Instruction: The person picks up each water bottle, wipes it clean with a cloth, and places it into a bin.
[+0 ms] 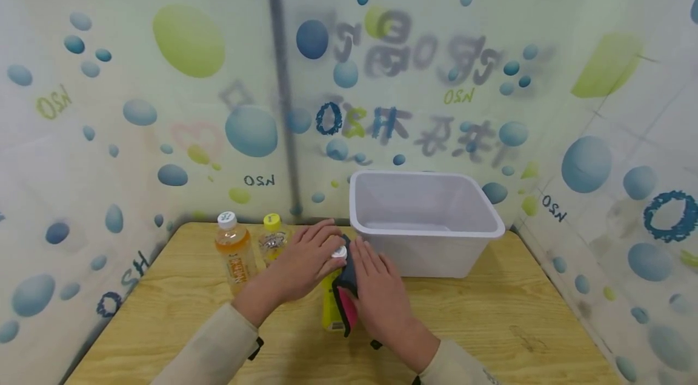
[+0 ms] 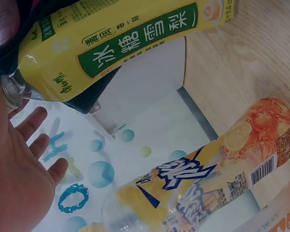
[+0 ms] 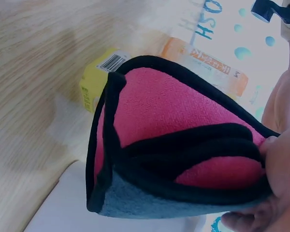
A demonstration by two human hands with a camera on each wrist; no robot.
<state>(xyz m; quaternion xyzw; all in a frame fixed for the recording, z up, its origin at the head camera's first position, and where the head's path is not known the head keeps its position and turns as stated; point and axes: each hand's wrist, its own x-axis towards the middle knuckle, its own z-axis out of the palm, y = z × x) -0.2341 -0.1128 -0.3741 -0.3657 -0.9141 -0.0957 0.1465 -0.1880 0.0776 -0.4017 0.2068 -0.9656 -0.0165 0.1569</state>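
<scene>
A yellow drink bottle (image 2: 135, 43) with a green label stands in front of me, its white cap (image 1: 339, 251) up by my left hand (image 1: 312, 259). The thumb and forefinger of that hand grip the neck just around the cap, while the other fingers are spread loosely. Along the bottle's right side my right hand (image 1: 382, 294) holds a folded cloth (image 3: 183, 106), dark grey outside and pink inside with black edging. Its fingers lie along the grey side, and the cloth hangs open at the bottom, covering part of the bottle.
Left of the yellow bottle stand a clear orange-drink bottle (image 1: 235, 254) with a white cap and a yellow-capped tea bottle (image 1: 272, 233). A light grey plastic bin (image 1: 431, 254) stands at the back right of the wooden table (image 1: 480, 324). Patterned curtains (image 1: 403, 88) surround the table.
</scene>
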